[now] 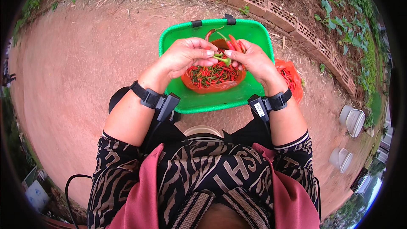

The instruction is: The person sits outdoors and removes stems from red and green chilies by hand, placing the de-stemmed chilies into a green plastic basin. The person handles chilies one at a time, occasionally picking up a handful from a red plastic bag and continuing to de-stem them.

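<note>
Above a green plastic basket, my two hands meet. Several red chili peppers stick up from my right hand, whose thumb and fingers also pinch a green stem end. My left hand has its thumb and forefinger closed on green chili stems; a dark red chili with a curved stem shows just behind its fingers. Below both hands, an orange-red plastic bag in the basket holds many small red chilies with some green stems among them.
Right of the basket, another red plastic bag of chilies lies on the reddish ground. Two white buckets stand farther right. A curved row of perforated bricks edges a planted bed. The rim of a pale round object shows between my legs.
</note>
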A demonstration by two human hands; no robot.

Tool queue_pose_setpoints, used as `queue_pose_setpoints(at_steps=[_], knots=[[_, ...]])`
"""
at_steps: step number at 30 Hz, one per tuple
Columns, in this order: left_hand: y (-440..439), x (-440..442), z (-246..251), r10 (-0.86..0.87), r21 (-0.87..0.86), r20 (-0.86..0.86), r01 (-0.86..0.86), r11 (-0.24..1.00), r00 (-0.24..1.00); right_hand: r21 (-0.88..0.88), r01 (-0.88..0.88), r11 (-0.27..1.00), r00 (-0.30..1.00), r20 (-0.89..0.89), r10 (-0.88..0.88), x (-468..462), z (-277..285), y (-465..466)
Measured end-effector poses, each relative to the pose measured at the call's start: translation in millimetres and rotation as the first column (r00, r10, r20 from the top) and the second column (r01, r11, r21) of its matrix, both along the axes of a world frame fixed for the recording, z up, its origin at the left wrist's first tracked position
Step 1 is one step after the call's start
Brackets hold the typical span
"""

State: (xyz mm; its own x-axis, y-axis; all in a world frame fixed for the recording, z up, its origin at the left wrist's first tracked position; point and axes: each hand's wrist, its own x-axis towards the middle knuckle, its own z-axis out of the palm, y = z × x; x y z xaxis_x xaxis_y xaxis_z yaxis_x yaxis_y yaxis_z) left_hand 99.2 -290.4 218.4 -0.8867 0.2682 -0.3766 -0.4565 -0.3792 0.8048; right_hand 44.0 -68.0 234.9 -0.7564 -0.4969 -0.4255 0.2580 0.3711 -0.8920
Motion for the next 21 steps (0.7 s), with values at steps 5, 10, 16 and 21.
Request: queue_pose_setpoints(at_steps=[5, 10, 16, 21], knots=[[-3.2, -2.2, 1.0, -0.033, -0.131, 0.014, 0.034, 0.991, 0.999, 0.055, 0.003, 0.999, 0.99, -0.141, 0.005, 0.6, -8.0, 2.7], [-0.6, -0.7, 0.4, -0.099, -0.122, -0.027, 0.095, 0.988, 0.995, -0.084, 0.133, 0.988, 0.986, -0.085, -0.14, 0.4, -7.7, -0.1], [17.3, 5.5, 4.4, -0.191, -0.221, -0.085, 0.168, 0.961, 0.978, -0.252, 0.161, 0.954, 0.986, 0.072, -0.148, 10.3, -8.6, -14.9], [27.3, 7.4, 5.1, -0.226, -0.226, -0.115, 0.196, 0.954, 0.967, -0.382, 0.332, 0.862, 0.942, 0.181, -0.282, 15.9, -15.4, -25.4]])
